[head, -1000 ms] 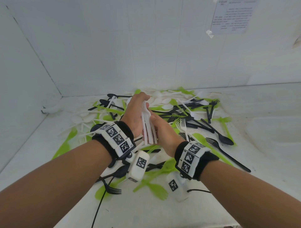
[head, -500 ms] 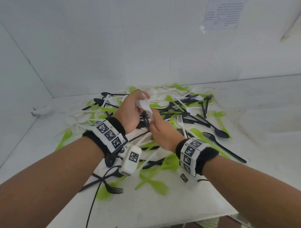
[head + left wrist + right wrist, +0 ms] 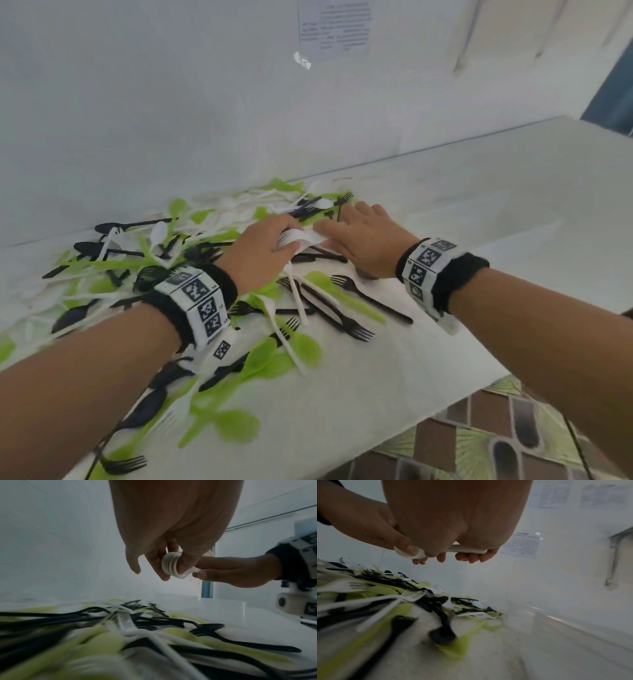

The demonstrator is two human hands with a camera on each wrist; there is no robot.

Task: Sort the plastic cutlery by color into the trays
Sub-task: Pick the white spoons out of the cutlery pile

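Note:
Both hands hold one stack of white plastic cutlery (image 3: 298,237) level above the pile. My left hand (image 3: 262,247) pinches its rounded stacked ends (image 3: 171,566). My right hand (image 3: 364,238) covers the other end, fingers curled under the white handles (image 3: 467,550). The left thumb (image 3: 406,547) presses on the stack next to my right palm. Below lies a mixed pile of black forks (image 3: 342,317), green spoons (image 3: 263,356) and white pieces (image 3: 294,294) on the white table (image 3: 479,212).
A translucent container's edge (image 3: 527,609) stands just right of the pile in the right wrist view. The white wall (image 3: 205,120) runs close behind the pile. The table's front edge (image 3: 428,407) is near, with patterned floor (image 3: 479,438) below. A cable hangs at my left wrist.
The white stack has turned from upright to lying flat and has moved right with both hands. My right hand now lies over its far end.

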